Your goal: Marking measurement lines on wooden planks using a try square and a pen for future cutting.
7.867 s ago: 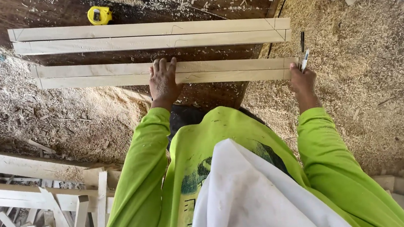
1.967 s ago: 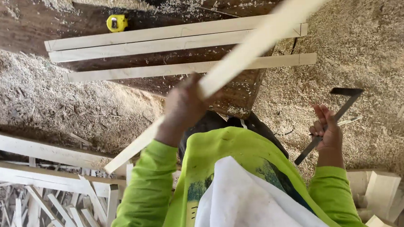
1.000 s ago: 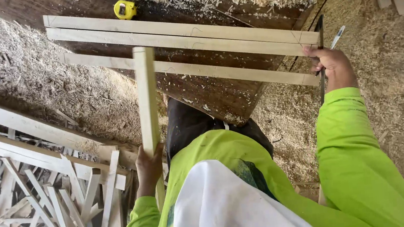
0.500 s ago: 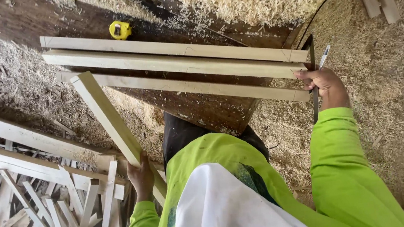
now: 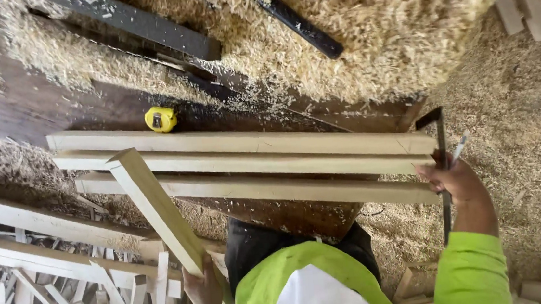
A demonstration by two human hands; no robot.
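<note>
Left hand (image 5: 206, 293) clamped on lower end of wood strip (image 5: 155, 208), right hand (image 5: 457, 181) closed on square (image 5: 443, 176) + pen (image 5: 460, 148); strip looks light, stiff, long, so prob. better gripped nearer mid-length.

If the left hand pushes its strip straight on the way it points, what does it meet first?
Probably the three strips on the bench: the held strip in the left hand already overlaps them, though its height above them is unclear.

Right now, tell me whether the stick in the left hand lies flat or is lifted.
Lifted: the left hand grips the wood strip by its near end, slanting over three flat strips.
</note>
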